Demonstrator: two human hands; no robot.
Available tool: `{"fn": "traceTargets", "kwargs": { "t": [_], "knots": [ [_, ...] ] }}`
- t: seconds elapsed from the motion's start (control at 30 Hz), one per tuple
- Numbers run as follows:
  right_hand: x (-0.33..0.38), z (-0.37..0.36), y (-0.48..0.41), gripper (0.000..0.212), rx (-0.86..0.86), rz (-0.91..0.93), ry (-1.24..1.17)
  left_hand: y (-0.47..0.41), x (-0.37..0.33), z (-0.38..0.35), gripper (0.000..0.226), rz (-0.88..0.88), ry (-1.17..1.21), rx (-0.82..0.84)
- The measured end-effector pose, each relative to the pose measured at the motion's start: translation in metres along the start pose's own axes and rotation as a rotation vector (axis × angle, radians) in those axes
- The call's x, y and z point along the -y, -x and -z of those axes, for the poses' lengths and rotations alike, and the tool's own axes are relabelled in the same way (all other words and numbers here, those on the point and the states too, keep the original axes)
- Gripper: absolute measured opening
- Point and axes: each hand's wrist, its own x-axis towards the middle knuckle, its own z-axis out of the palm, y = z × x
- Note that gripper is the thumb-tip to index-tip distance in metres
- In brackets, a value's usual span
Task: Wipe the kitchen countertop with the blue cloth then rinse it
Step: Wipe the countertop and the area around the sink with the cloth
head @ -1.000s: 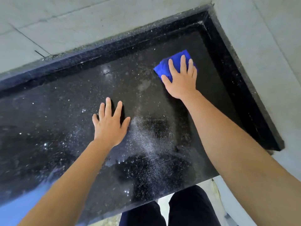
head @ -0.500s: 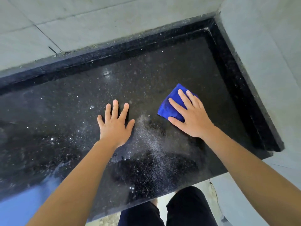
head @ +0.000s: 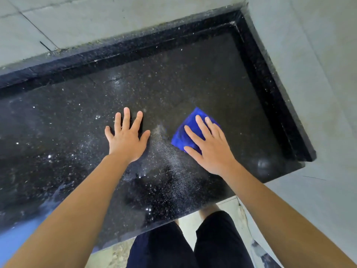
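A folded blue cloth (head: pixel 190 130) lies flat on the black speckled countertop (head: pixel 173 89), right of centre. My right hand (head: pixel 210 149) presses down on the cloth with fingers spread; its palm hides the cloth's near half. My left hand (head: pixel 126 137) rests flat on the countertop with fingers apart, about a hand's width left of the cloth and holding nothing. A pale dusty streak (head: pixel 166 151) runs between the two hands toward the front edge.
A raised black rim (head: pixel 270 89) borders the countertop at the back and right. Grey tiled walls (head: pixel 309 64) stand behind and to the right. The front edge (head: pixel 173 219) is near my legs in dark trousers (head: pixel 193 244). Wet sheen shows at the front left.
My right hand has drawn the cloth from the far right corner toward me and slightly left. The left hand has stayed flat in place.
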Motion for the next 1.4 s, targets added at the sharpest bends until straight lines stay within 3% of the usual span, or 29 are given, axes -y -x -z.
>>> {"fn": "traceTargets", "kwargs": {
  "t": [0.13, 0.37, 0.5, 0.63, 0.73, 0.93, 1.07, 1.13, 1.27, 1.4],
  "knots": [
    [-0.065, 0.009, 0.057, 0.069, 0.053, -0.217, -0.009, 0.001, -0.003, 0.002, 0.065, 0.007, 0.003, 0.02],
    [-0.082, 0.056, -0.063, 0.071, 0.111, -0.511, -0.124, -0.002, -0.005, 0.001, 0.065, 0.008, -0.052, 0.026],
    [-0.039, 0.039, -0.077, 0.067, 0.023, -0.444, -0.161, 0.006, -0.012, 0.001, 0.063, 0.037, -0.009, -0.006],
    [-0.01, -0.006, -0.002, 0.064, -0.112, -0.152, -0.101, 0.05, -0.022, -0.018, 0.062, 0.053, 0.082, -0.166],
    [-0.035, -0.031, 0.06, 0.062, -0.156, -0.053, -0.079, 0.101, -0.031, -0.044, 0.062, 0.058, 0.13, -0.216],
    [-0.133, -0.022, 0.117, 0.071, -0.081, -0.296, -0.117, 0.187, -0.044, -0.091, 0.062, 0.115, 0.095, -0.185],
    [-0.095, -0.034, 0.141, 0.069, -0.178, -0.445, -0.186, 0.221, -0.039, -0.109, 0.062, 0.238, 0.131, -0.18],
    [-0.045, -0.048, 0.159, 0.063, -0.203, -0.334, -0.177, 0.234, -0.036, -0.118, 0.061, 0.292, 0.152, -0.178],
    [0.043, -0.064, 0.163, 0.06, -0.139, 0.056, -0.122, 0.255, -0.033, -0.133, 0.062, 0.355, 0.178, -0.142],
    [0.029, -0.053, 0.135, 0.064, -0.074, 0.335, -0.063, 0.26, -0.032, -0.138, 0.062, 0.349, 0.135, -0.109]
  ]
}}
